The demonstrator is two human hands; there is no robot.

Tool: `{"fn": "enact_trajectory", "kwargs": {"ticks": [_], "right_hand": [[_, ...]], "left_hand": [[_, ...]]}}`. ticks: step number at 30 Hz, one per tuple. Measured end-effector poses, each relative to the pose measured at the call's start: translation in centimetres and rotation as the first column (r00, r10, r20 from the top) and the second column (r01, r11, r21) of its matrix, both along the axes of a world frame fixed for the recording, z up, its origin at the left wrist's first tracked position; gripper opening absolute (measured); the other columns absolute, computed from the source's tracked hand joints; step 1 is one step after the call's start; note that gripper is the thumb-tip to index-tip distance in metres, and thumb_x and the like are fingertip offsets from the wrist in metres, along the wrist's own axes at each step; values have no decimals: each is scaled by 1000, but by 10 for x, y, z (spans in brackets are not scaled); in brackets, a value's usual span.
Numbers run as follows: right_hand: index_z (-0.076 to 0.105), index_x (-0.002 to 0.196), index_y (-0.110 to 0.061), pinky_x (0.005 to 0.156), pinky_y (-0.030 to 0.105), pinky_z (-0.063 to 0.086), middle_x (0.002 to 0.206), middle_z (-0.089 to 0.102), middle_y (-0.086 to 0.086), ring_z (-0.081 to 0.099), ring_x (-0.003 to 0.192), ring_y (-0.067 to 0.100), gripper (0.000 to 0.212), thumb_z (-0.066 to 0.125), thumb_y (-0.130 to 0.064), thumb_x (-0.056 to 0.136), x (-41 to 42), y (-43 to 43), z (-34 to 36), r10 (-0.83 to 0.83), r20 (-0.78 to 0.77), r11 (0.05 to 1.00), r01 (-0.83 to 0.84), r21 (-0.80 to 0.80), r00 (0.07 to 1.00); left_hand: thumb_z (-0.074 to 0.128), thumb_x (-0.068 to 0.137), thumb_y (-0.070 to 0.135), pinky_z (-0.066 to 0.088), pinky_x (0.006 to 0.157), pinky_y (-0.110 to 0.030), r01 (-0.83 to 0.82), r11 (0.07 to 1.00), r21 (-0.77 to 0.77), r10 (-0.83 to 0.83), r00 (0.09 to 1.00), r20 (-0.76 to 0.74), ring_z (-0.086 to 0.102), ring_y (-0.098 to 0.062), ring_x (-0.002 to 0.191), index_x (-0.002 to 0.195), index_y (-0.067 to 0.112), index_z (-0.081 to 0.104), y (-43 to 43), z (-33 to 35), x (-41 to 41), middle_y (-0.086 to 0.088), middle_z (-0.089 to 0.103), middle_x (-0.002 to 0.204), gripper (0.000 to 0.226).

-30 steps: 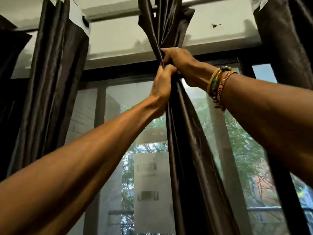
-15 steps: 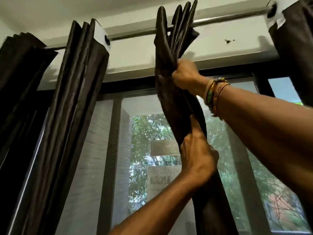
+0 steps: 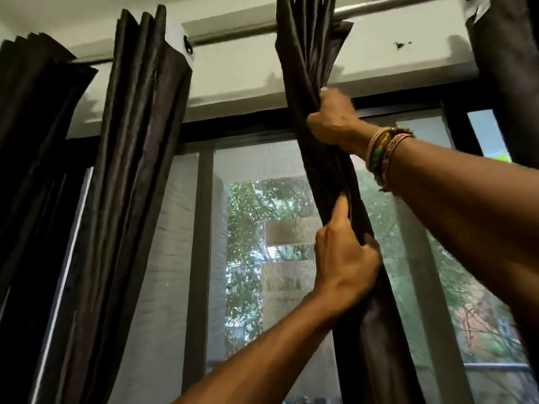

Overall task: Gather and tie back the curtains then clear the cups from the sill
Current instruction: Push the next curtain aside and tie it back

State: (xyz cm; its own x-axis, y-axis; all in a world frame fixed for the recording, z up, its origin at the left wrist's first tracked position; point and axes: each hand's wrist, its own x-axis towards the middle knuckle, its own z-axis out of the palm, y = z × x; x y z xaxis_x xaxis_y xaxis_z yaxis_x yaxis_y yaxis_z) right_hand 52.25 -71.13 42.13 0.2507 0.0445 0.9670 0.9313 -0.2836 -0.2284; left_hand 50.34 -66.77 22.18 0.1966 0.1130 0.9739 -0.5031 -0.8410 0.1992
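Note:
A dark brown satin curtain (image 3: 309,53) hangs bunched from the metal rod (image 3: 379,8) in the middle of the window. My right hand (image 3: 332,121), bracelets on its wrist, grips the gathered folds high up, just under the wall ledge. Lower down, my left hand (image 3: 344,258) holds the same bundle, thumb pointing up along the fabric. No cups or sill show clearly; only a dim strip at the bottom edge.
Another gathered curtain (image 3: 137,141) hangs at the left, with one more (image 3: 32,141) at the far left edge. A further curtain (image 3: 507,68) hangs at the top right. Behind them are a dark-framed window (image 3: 204,258) with mesh screen, trees and buildings outside.
My left hand slid down the curtain from beside the right hand to a lower grip. The view tilted up and shifted, showing more curtains at the left.

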Motion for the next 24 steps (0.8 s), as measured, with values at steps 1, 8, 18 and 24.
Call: {"fn": "enact_trajectory", "kwargs": {"ticks": [1, 8, 18, 24], "right_hand": [[60, 115, -7, 89, 40, 54, 111, 62, 17, 61, 101, 35, 30, 55, -9, 86, 2, -3, -4, -10, -18, 1000, 11, 19, 1000], [56, 116, -9, 75, 40, 57, 97, 63, 12, 64, 89, 31, 36, 57, -16, 80, 20, 4, -103, 218, -228, 972, -232, -37, 949], [57, 97, -5, 72, 46, 53, 89, 64, 14, 61, 81, 32, 17, 44, -9, 87, 40, 3, -296, 145, -484, 953, -253, -165, 863], [67, 97, -4, 79, 53, 58, 92, 72, 16, 68, 86, 32, 25, 45, -7, 85, 26, -19, -322, 216, -606, 914, -377, -150, 766]], "left_hand": [[63, 83, 3, 52, 94, -25, 26, 1000, -12, -26, 1000, -5, 61, -17, 112, 147, 19, 38, 0, -2, 0, -1, 63, 127, 70], [68, 76, 6, 56, 68, -31, 16, 973, -229, -35, 996, -77, 66, -18, 81, 107, 18, 63, 10, -38, -2, 1, 70, 91, 33], [74, 71, 5, 53, 65, -36, -68, 950, -306, -6, 972, -236, 67, -17, 77, 92, 11, 67, 19, -168, 2, -3, 72, 85, 23], [69, 64, 44, 46, 95, -33, -78, 989, -126, 33, 944, -328, 52, -14, 108, 98, 19, 72, 28, -196, -16, 1, 57, 118, 42]]}}
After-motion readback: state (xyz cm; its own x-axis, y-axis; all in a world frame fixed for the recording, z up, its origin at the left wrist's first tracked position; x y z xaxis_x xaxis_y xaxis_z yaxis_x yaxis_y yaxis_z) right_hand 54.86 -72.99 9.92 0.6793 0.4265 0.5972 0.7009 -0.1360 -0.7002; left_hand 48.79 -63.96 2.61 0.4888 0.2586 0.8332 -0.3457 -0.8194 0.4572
